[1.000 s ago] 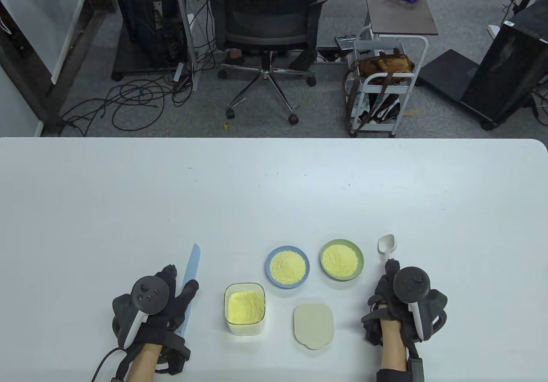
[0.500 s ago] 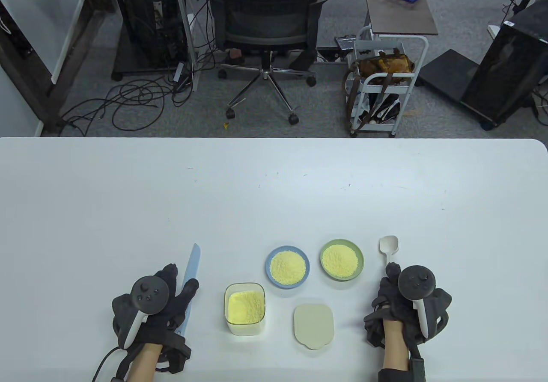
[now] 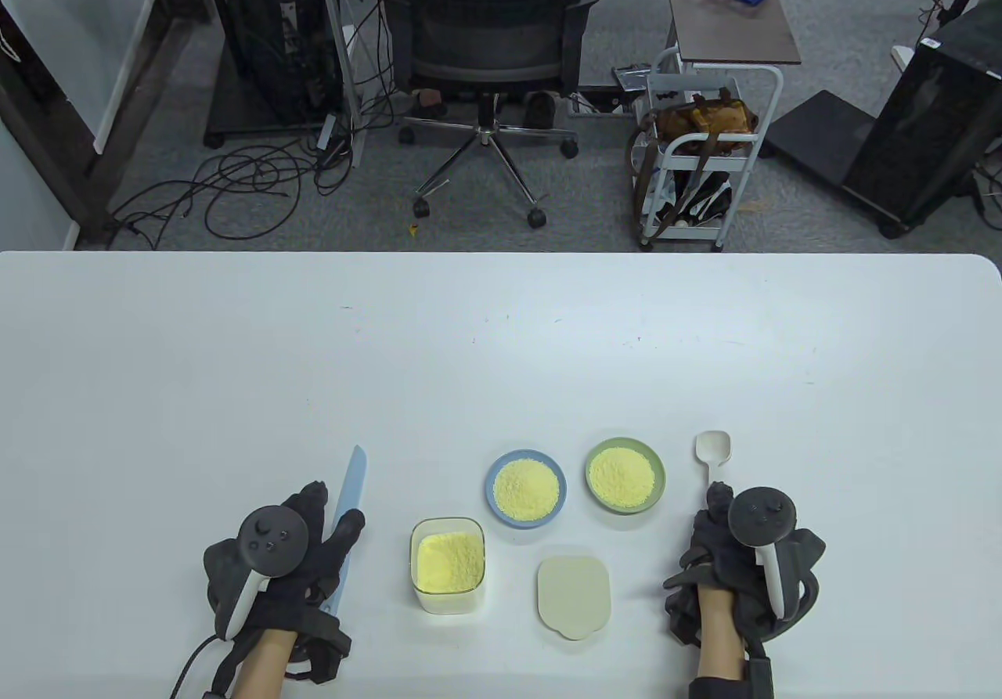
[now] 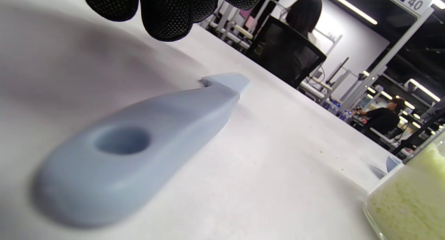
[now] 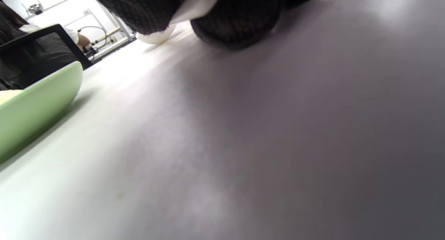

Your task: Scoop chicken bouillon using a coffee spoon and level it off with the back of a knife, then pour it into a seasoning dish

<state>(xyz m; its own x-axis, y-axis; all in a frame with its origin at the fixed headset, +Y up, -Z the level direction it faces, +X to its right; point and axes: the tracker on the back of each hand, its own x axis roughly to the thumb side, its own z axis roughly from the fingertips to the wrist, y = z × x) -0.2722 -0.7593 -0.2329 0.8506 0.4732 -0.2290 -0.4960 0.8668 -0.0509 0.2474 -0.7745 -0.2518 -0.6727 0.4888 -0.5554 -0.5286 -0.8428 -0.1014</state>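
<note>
A light blue knife lies flat on the table, its handle under my left hand. My left fingers hang above the handle without touching it. My right hand pinches the handle of the white coffee spoon; its bowl rests on the table, empty. A clear container holds yellow chicken bouillon. A blue dish and a green dish each hold a heap of the powder. The green dish stands just left of my right hand.
A beige lid lies on the table in front of the two dishes. Past the table's far edge are an office chair and a white cart. A few grains lie scattered near the container.
My right hand and the spoon have shifted slightly to the right. The left hand and the knife have stayed where they were.
</note>
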